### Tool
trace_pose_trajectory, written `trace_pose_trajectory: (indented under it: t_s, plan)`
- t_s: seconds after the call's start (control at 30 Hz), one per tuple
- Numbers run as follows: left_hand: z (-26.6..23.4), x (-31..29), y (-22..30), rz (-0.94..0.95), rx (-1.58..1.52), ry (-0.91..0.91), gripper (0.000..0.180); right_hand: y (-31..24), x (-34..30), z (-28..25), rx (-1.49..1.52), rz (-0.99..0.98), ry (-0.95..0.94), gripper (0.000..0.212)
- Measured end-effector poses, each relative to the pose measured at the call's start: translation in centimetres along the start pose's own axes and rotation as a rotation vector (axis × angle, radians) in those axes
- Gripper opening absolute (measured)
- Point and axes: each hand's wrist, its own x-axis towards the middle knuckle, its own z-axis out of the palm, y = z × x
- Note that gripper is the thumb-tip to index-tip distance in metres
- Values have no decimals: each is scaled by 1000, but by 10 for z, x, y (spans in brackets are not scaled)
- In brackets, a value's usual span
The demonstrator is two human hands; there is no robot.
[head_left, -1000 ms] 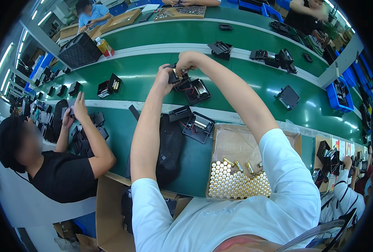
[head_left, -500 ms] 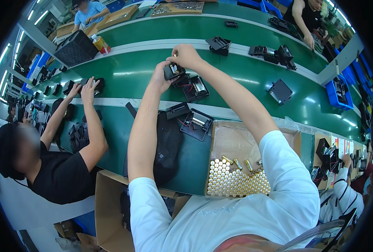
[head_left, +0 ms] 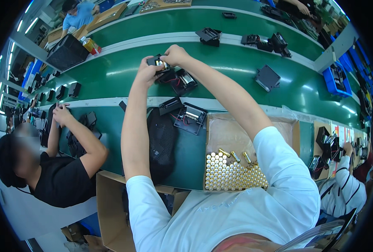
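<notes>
Your left hand (head_left: 146,71) and your right hand (head_left: 174,54) were both closed around one small black plastic battery case (head_left: 158,64), held up over the green conveyor belt (head_left: 111,75) at full arm's reach. Something pale and metallic showed inside the case between your fingers; whether it was fully loaded I could not tell. Just beside your right hand, on the belt, a second open black case with red wires (head_left: 182,81) lay waiting. Nearer your body than both hands, two more open black cases (head_left: 189,117) sat at the edge of the tabletop (head_left: 195,155), apparently unfinished. Judging by that, you were partway through: one case in hand, several left.

Under your right forearm a shallow cardboard tray (head_left: 224,126) held rows of upright gold-topped batteries (head_left: 226,176), with a few loose ones lying beside them; the supply looked ample. Beneath your left forearm lay a black mesh bag (head_left: 163,143).

Open belt stretched to the left of your left hand. To the right of your right hand a closed black box (head_left: 267,77) sat well apart. A seated co-worker's hand (head_left: 61,114) worked far to your left, clear of your arms
</notes>
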Motion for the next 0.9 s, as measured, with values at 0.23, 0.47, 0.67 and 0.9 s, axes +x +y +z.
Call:
trace_pose_trajectory:
  t_s: [0.23, 0.47, 0.67, 0.9]
  plan:
    - [-41, 6, 4, 169, 585, 428, 53, -5, -56, -6, -354, -193, -9, 62]
    - [-18, -7, 11, 301, 1425, 752, 47, 28, -63, -12, -421, -480, -258, 95]
    - [-23, -4, 11, 468, 1458, 771, 44, 17, -75, -38, -268, -552, -141, 94]
    - [-10, -20, 40, 405, 816, 389, 34, 6, -158, -58, -155, -586, -170, 90]
